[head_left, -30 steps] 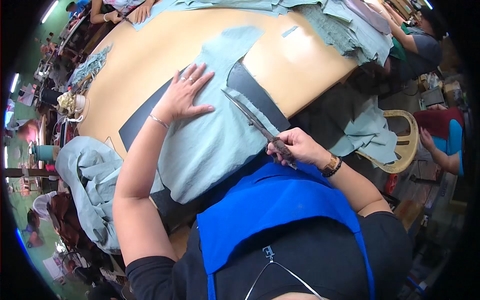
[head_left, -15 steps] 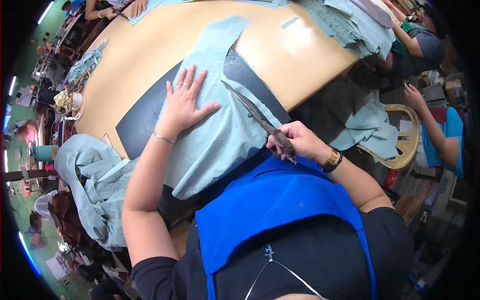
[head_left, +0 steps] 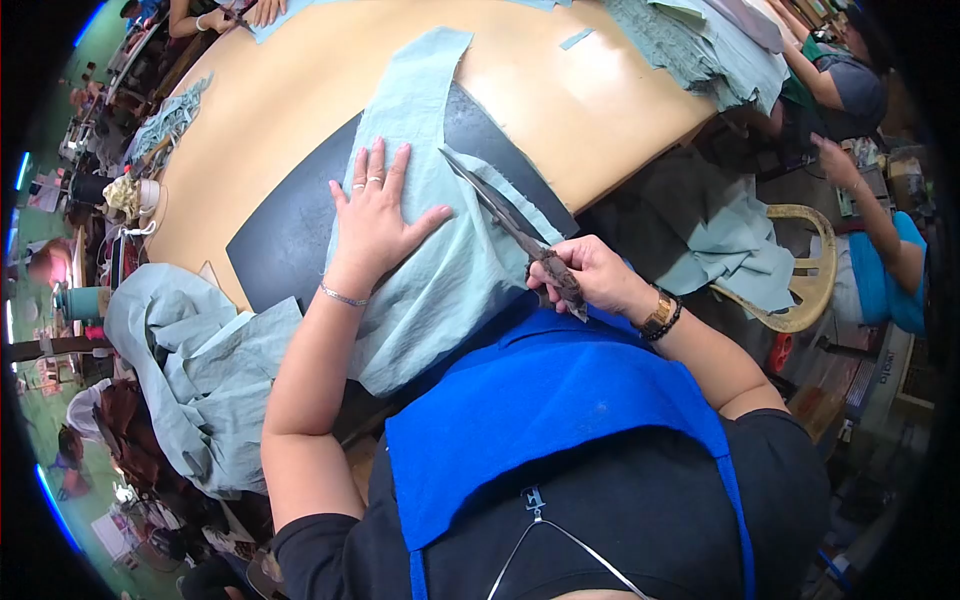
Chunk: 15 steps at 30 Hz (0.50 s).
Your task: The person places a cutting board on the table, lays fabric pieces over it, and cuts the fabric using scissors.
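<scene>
My left hand [head_left: 385, 220] lies flat with fingers spread on a pale blue-green fabric piece [head_left: 420, 110]. A black flat board [head_left: 290, 240] lies under the fabric on the table. In my right hand [head_left: 600, 280] is a pair of fabric scissors [head_left: 497, 205], its handles wrapped in dark, worn material. The long blades point away from me and to the left, at the fabric's right-hand edge. A narrow strip of cloth [head_left: 530, 200] stands off to the right of the blades. How far the blades are parted is hard to see.
More crumpled fabric [head_left: 190, 370] hangs at the table's left side. A stack of cut cloth [head_left: 700, 50] lies at the far right of the tan table [head_left: 270, 130]. Cloth also drapes over a yellow plastic chair [head_left: 815, 260]. Other people work around the table, one in a blue top [head_left: 900, 270].
My left hand has shifted slightly right across the fabric. The fabric's far end has moved left, baring more board beside the blades. The scissors have barely moved.
</scene>
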Each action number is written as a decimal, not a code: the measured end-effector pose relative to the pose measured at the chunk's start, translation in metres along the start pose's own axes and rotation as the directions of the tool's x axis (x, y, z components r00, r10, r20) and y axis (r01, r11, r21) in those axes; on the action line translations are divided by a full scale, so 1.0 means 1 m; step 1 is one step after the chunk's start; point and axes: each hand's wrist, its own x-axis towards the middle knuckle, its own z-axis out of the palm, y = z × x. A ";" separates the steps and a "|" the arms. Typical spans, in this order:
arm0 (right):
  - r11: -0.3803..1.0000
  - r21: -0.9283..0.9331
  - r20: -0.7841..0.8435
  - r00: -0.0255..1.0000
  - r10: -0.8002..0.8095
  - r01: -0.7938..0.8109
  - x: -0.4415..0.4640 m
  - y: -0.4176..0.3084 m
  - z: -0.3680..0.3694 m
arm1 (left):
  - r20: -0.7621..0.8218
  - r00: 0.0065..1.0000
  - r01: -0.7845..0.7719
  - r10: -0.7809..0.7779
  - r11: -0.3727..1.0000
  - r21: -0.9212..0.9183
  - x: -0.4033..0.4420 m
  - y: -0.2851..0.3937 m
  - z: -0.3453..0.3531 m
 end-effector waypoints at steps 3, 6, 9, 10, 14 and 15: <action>0.998 0.002 -0.008 0.998 0.065 -0.065 0.003 -0.007 0.001 | 0.020 1.000 -0.001 0.000 1.000 0.018 -0.004 0.006 0.000; 0.997 0.054 -0.016 0.998 0.058 -0.057 0.003 -0.008 0.002 | 0.023 1.000 0.021 -0.021 1.000 0.008 -0.008 0.012 -0.003; 0.998 0.064 -0.017 1.000 0.016 -0.015 0.000 -0.003 0.003 | -0.038 0.998 0.055 -0.054 0.998 0.009 -0.012 0.016 0.000; 0.999 0.045 -0.014 1.000 0.005 -0.004 -0.001 -0.003 0.003 | 0.010 0.998 0.064 -0.064 0.998 0.018 -0.008 0.014 -0.003; 1.000 0.010 -0.016 1.000 0.003 -0.003 0.000 0.001 -0.001 | 0.250 0.968 0.003 -0.024 0.996 0.084 0.026 0.003 -0.046; 1.000 0.001 -0.016 1.000 0.008 -0.008 0.001 0.000 -0.001 | 0.317 0.948 -0.031 -0.004 0.994 0.104 0.037 -0.003 -0.056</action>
